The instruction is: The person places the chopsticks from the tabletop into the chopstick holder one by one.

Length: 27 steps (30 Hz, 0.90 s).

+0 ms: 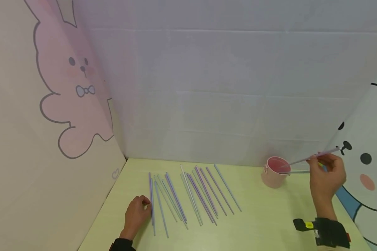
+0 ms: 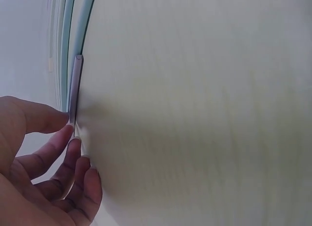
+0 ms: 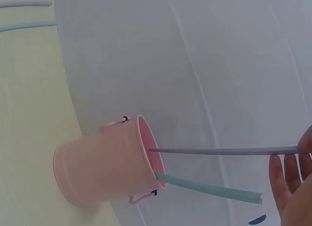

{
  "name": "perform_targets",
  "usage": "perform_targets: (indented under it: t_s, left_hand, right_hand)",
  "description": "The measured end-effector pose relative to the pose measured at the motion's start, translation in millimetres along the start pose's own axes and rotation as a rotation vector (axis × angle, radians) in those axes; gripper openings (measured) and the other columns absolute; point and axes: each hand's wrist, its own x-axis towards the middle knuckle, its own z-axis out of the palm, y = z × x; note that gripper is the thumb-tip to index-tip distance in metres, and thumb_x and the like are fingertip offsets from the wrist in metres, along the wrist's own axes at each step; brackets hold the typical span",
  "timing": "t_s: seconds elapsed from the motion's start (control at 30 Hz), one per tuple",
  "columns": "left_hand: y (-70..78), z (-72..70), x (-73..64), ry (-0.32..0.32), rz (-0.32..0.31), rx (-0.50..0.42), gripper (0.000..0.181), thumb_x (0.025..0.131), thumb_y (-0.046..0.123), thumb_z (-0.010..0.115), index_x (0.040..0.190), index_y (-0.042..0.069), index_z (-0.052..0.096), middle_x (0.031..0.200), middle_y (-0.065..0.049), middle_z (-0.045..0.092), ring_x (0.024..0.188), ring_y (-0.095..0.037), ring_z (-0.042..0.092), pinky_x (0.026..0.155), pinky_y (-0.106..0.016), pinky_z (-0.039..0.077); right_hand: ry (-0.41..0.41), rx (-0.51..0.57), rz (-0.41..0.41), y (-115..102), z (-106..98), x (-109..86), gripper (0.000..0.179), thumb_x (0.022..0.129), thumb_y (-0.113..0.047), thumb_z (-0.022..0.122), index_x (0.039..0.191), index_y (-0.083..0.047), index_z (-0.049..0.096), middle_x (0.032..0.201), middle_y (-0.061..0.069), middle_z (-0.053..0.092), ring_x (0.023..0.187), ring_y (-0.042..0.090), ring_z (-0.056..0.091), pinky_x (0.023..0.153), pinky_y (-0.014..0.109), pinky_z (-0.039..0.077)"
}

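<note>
At the right, my right hand [image 1: 327, 172] pinches a purple straw [image 3: 219, 151] near its upper end. The straw's lower end reaches inside the mouth of a pink bucket [image 1: 272, 180]. A blue-green straw [image 3: 209, 188] leans out over the bucket's rim, below the held one. At the left end of a spread of straws, my left hand [image 1: 135, 215] pinches another purple straw [image 2: 75, 84] between thumb and forefinger, with its other fingers loosely bent. A blue-green straw [image 2: 83, 23] lies right beside that one.
Several purple, blue and pale green straws [image 1: 206, 186] lie side by side across the middle of the pale yellow table [image 1: 254, 223]. A light cloth wall [image 1: 207, 115] rises behind. Printed cloths stand at both sides, with a pink rabbit [image 1: 78, 115] on the left one.
</note>
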Motion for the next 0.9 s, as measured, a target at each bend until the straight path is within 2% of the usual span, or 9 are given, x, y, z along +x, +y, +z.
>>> perform_targets:
  t_s: [0.2, 0.37, 0.5, 0.7, 0.9]
  left_hand:
    - [2.7, 1.1, 1.0, -0.012, -0.034, 0.014, 0.01, 0.076, 0.013, 0.075, 0.08, 0.01, 0.067, 0.077, -0.004, 0.059, 0.067, -0.018, 0.055, 0.057, -0.036, 0.046]
    - [7.2, -1.1, 1.6, -0.029, -0.051, 0.031, 0.014, 0.077, 0.015, 0.072, 0.085, 0.007, 0.066, 0.077, -0.005, 0.058, 0.064, -0.018, 0.053, 0.051, -0.034, 0.044]
    - [10.0, -3.4, 3.7, -0.034, -0.089, 0.041, 0.015, 0.077, 0.01, 0.067, 0.09, 0.004, 0.063, 0.078, -0.007, 0.057, 0.063, -0.021, 0.052, 0.048, -0.035, 0.042]
    - [9.2, -3.2, 7.5, -0.03, -0.133, 0.035, 0.02, 0.073, 0.0, 0.06, 0.094, -0.002, 0.061, 0.08, -0.013, 0.059, 0.063, -0.026, 0.057, 0.049, -0.04, 0.045]
    - [9.6, -11.7, 7.5, -0.003, -0.133, 0.071, 0.018, 0.068, -0.001, 0.061, 0.085, -0.005, 0.058, 0.074, -0.019, 0.06, 0.061, -0.035, 0.059, 0.047, -0.048, 0.046]
  right_hand:
    - [-0.021, -0.041, 0.015, 13, 1, -3.1, 0.024, 0.087, -0.009, 0.07, 0.109, 0.001, 0.066, 0.094, -0.008, 0.064, 0.082, -0.003, 0.061, 0.07, 0.001, 0.047]
    - [-0.02, -0.072, -0.007, 33, 4, -1.9, 0.025, 0.085, -0.006, 0.072, 0.109, -0.002, 0.067, 0.095, -0.008, 0.065, 0.084, -0.001, 0.06, 0.076, 0.007, 0.05]
    - [-0.065, -0.106, -0.059, 45, 7, -1.6, 0.029, 0.083, -0.004, 0.073, 0.112, -0.001, 0.067, 0.098, -0.006, 0.066, 0.087, -0.003, 0.059, 0.079, 0.008, 0.05]
    - [-0.109, -0.137, -0.12, 52, 10, -2.7, 0.031, 0.083, -0.005, 0.073, 0.113, 0.0, 0.067, 0.102, 0.001, 0.067, 0.089, -0.006, 0.058, 0.078, 0.004, 0.048]
    - [-0.13, -0.121, -0.151, 54, 11, -2.8, 0.031, 0.083, -0.003, 0.073, 0.114, 0.0, 0.067, 0.102, 0.003, 0.067, 0.088, -0.008, 0.058, 0.075, 0.002, 0.046]
